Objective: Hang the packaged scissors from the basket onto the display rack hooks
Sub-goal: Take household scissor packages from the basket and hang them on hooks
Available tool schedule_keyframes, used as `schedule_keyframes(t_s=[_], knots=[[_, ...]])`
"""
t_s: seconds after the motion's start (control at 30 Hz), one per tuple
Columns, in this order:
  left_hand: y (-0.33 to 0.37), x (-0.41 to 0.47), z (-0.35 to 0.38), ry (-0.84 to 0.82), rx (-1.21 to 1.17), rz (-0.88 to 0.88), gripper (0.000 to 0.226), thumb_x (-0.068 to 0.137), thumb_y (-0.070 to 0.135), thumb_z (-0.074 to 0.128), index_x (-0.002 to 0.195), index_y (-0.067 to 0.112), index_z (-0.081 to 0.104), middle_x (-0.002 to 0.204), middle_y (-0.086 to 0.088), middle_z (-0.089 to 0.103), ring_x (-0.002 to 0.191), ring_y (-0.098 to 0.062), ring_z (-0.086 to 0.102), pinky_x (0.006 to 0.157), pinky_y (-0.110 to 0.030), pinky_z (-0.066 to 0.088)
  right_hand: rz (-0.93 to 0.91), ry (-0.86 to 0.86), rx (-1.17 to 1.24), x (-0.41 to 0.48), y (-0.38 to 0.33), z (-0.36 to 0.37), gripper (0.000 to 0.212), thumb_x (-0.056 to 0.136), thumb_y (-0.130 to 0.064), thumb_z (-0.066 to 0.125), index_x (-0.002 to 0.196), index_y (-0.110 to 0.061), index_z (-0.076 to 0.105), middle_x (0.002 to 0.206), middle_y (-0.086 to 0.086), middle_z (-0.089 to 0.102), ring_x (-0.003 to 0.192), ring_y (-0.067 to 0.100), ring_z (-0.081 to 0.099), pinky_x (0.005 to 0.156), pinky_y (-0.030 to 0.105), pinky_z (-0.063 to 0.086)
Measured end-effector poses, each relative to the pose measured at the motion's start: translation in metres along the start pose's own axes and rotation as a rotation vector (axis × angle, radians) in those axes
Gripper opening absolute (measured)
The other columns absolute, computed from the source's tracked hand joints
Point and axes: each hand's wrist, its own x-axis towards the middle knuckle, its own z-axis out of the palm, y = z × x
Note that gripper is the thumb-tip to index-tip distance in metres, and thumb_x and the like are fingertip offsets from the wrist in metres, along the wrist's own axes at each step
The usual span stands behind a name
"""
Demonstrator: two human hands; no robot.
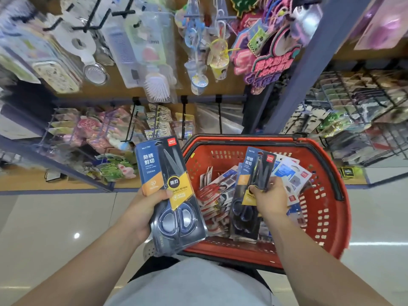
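Above the pale floor, the left hand (141, 214) gripped a stack of packaged scissors (170, 195) — dark blades, blue-and-orange card — while the right hand (268, 198) pinched a matching pack (249, 193) over the red basket (331, 202) of further packs.

Shop goods I can see around the aisle.
On the brown backboard (123, 85) I see a packaged white hairbrush (157, 88) near its lower edge, a round metal-rimmed piece (96, 74) left of it, small printed cups (218, 67) right of it and bright cut-out signs (265, 62) at the right edge. Pastel packs (97, 131) fill the wire shelf below, above pale floor tiles (55, 228).
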Motion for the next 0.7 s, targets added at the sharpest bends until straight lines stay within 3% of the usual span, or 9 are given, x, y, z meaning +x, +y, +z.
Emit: schedule_keyframes(t_s=[0.1, 0.17, 0.23, 0.33, 0.4, 0.47, 0.57, 0.63, 0.7], knots=[[0.014, 0.011, -0.022, -0.038, -0.035, -0.009, 0.032, 0.088, -0.001, 0.069, 0.115, 0.017, 0.067, 0.105, -0.012, 0.081, 0.084, -0.027, 0.078, 0.089, -0.045, 0.060, -0.011, 0.002, 0.119, -0.016, -0.014, 0.005, 0.027, 0.091, -0.022, 0.080, 0.101, -0.015, 0.056, 0.090, 0.001, 0.067, 0.082, 0.022, 0.064, 0.073, 0.037, 0.049], [0.027, 0.016, -0.038, -0.082, -0.051, -0.018, 0.038, 0.077, 0.006, 0.074, 0.114, 0.016, 0.070, 0.110, -0.014, 0.080, 0.087, -0.028, 0.078, 0.096, -0.048, 0.057, 0.003, 0.014, 0.235, -0.027, -0.024, 0.006, 0.019, 0.094, -0.022, 0.077, 0.096, -0.017, 0.059, 0.090, 0.004, 0.067, 0.077, 0.023, 0.064, 0.068, 0.039, 0.052], [0.041, 0.021, -0.058, -0.127, -0.063, -0.042, 0.051, 0.068, 0.013, 0.077, 0.118, 0.013, 0.070, 0.111, -0.016, 0.080, 0.084, -0.027, 0.079, 0.083, -0.043, 0.062, 0.012, 0.051, 0.341, -0.043, -0.040, 0.007, 0.023, 0.094, -0.028, 0.077, 0.084, -0.027, 0.055, 0.088, 0.005, 0.064, 0.064, 0.023, 0.056, 0.055, 0.033, 0.045], [0.066, 0.026, -0.086, -0.191, -0.089, -0.082, 0.071, 0.062, 0.007, 0.083, 0.130, 0.011, 0.067, 0.112, -0.015, 0.080, 0.083, -0.028, 0.080, 0.065, -0.037, 0.065, -0.014, 0.039, 0.464, -0.078, -0.074, 0.019, 0.028, 0.085, -0.042, 0.079, 0.095, -0.024, 0.060, 0.105, 0.014, 0.072, 0.075, 0.024, 0.063, 0.064, 0.032, 0.049], [0.086, 0.024, -0.105, -0.220, -0.108, -0.063, 0.069, 0.063, 0.006, 0.082, 0.130, 0.011, 0.067, 0.113, -0.015, 0.079, 0.081, -0.027, 0.080, 0.062, -0.036, 0.064, -0.095, -0.019, 0.545, -0.103, -0.103, 0.035, 0.015, 0.094, -0.025, 0.074, 0.104, -0.017, 0.065, 0.098, 0.014, 0.076, 0.065, 0.019, 0.067, 0.057, 0.029, 0.054], [0.106, 0.020, -0.127, -0.239, -0.128, -0.035, 0.068, 0.065, 0.011, 0.078, 0.132, 0.011, 0.066, 0.110, -0.013, 0.080, 0.079, -0.025, 0.079, 0.061, -0.035, 0.064, -0.178, -0.085, 0.559, -0.130, -0.138, 0.055, 0.009, 0.101, -0.013, 0.066, 0.103, -0.021, 0.068, 0.084, 0.002, 0.076, 0.062, 0.013, 0.065, 0.050, 0.025, 0.050], [0.136, 0.012, -0.165, -0.267, -0.172, 0.011, 0.085, 0.060, 0.012, 0.083, 0.142, 0.009, 0.060, 0.129, -0.017, 0.073, 0.092, -0.029, 0.077, 0.073, -0.038, 0.065, -0.323, -0.190, 0.546, -0.164, -0.190, 0.085, 0.019, 0.102, -0.009, 0.062, 0.107, -0.026, 0.070, 0.084, -0.009, 0.075, 0.074, 0.008, 0.067, 0.065, 0.024, 0.052], [0.157, 0.003, -0.188, -0.287, -0.202, 0.095, 0.099, 0.047, 0.021, 0.090, 0.141, 0.008, 0.060, 0.131, -0.018, 0.072, 0.099, -0.030, 0.077, 0.076, -0.040, 0.065, -0.409, -0.243, 0.513, -0.182, -0.225, 0.101, 0.020, 0.102, -0.006, 0.062, 0.115, -0.021, 0.068, 0.088, -0.012, 0.075, 0.080, 0.005, 0.067, 0.074, 0.023, 0.053], [0.177, -0.007, -0.208, -0.297, -0.224, 0.209, 0.081, 0.050, 0.016, 0.087, 0.128, 0.011, 0.066, 0.115, -0.012, 0.078, 0.092, -0.026, 0.079, 0.071, -0.037, 0.065, -0.481, -0.284, 0.500, -0.194, -0.260, 0.114, 0.023, 0.101, -0.003, 0.061, 0.121, -0.014, 0.064, 0.090, -0.014, 0.075, 0.079, 0.002, 0.067, 0.078, 0.020, 0.053]])
